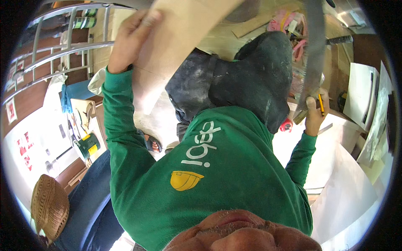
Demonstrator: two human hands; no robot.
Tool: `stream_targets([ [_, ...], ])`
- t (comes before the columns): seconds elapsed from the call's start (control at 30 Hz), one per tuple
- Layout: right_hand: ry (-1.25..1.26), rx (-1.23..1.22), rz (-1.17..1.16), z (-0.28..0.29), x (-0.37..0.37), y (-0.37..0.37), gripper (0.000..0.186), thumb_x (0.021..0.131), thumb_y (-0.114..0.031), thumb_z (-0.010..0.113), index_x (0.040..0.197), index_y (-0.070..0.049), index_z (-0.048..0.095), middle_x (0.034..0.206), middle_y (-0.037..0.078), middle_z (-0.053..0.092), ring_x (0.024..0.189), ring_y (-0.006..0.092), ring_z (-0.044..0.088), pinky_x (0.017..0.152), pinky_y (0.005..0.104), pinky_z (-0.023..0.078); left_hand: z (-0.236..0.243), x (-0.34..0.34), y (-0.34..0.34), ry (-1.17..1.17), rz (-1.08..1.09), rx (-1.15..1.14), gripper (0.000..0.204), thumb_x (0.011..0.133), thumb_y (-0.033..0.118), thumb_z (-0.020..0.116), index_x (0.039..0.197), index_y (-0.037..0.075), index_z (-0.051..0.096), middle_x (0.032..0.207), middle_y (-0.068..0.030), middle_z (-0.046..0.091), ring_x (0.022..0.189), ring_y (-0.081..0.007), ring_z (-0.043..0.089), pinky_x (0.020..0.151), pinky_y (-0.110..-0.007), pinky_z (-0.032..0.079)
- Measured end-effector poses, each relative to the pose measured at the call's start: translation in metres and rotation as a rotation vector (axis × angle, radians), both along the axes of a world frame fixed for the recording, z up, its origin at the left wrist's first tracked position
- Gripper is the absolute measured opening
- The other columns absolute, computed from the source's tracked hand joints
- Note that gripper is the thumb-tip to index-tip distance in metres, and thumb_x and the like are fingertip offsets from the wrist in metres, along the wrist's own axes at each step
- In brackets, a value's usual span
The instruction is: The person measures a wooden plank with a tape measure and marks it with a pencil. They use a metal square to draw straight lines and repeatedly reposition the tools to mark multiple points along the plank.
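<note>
Pretty cramped workshop here. The floor is pale and dusty, with wood offcuts lying up top near a pink bundle. White boards are spread over the right side, their edges running right under the person's right arm, and more white panels lean at the far right. On the left there's a metal ladder crossing the corner, a small table with clutter on it, and a green can with a yellow label just beside that. A woven basket sits at the lower left.

The left hand is raised with fingers wrapped over the edge of a tan wooden board, holding it tilted up in front of the green shirt. The right hand is closed around the handle of a hand saw, blade pointing up and away, with a yellow pencil tucked in the same fist.

Open floor is mostly the strip between the board and the table, where a sandalled foot stands. Everything else is crowded close.
</note>
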State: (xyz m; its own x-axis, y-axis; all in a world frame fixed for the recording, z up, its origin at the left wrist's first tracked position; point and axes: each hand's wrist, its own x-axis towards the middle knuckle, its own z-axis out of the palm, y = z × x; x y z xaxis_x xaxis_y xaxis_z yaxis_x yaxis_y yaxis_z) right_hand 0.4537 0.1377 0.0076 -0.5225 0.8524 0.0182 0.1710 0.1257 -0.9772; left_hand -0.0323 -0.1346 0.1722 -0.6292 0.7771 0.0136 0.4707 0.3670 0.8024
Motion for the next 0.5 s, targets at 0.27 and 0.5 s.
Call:
stream_targets([
  [0.27,0.248,-0.046,-0.015,0.013,-0.008,0.026,0.053,0.104,-0.053,0.081,0.122,-0.005,0.067,0.102,0.001,0.065,0.091,0.0128,0.061,0.086,0.03,0.051,-0.008,0.042,-0.024,-0.272,0.26,0.428,0.051,0.117,0.039,0.067,0.15,0.0,0.062,0.131,-0.0102,0.076,0.109,-0.0181,0.076,0.094,-0.035,0.064],
  [0.5,-0.036,0.152,0.046,0.062,0.024,0.049,0.051,0.1,-0.046,0.084,0.124,-0.005,0.068,0.107,-0.002,0.06,0.098,0.012,0.056,0.092,0.0277,0.046,-0.098,0.128,-0.023,-0.793,0.461,0.75,0.038,0.12,0.025,0.06,0.15,0.002,0.053,0.138,-0.0142,0.072,0.123,-0.0292,0.076,0.105,-0.05,0.066],
])
